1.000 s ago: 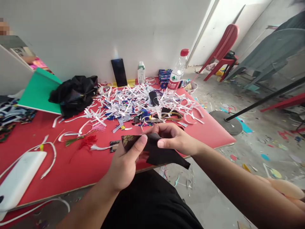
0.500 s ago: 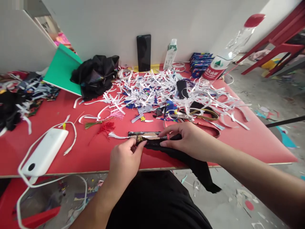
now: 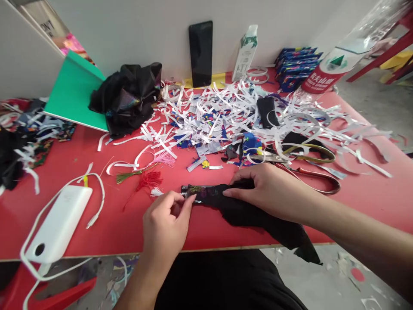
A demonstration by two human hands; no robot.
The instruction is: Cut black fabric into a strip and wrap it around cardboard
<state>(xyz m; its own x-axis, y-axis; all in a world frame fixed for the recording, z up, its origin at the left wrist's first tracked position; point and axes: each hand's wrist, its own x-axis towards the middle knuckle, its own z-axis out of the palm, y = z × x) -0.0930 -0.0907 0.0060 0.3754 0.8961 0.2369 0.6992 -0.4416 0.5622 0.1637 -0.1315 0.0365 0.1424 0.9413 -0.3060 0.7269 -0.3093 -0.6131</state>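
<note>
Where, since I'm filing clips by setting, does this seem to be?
Probably an indoor craft workspace, though I can't tell whether at home or in a workshop: scissors, a heap of white strips and a piece of black cloth share a red table.

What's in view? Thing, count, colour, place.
table: 1, red, centre
cloth: 1, black, front centre
strip: 1, dark, cloth's left end
tassels: 4, mixed colours, left of cloth
scraps: many, mostly white, centre, far left
scissors: count unclear, red handle, right
phone: 1, black, back centre
carton: 1, white-green, by phone
bottle: 1, clear, red label, back right
packets: 1 stack, blue, beside bottle
board: 1, green, back left
bundle: 1, black, against board
power bank: 1, white, front left
cord: 1, white, by power bank
wall: 1, white, back
trousers: 1 pair, black, bottom
left hand: 1, bare, at strip
right hand: 1, bare, on cloth
</note>
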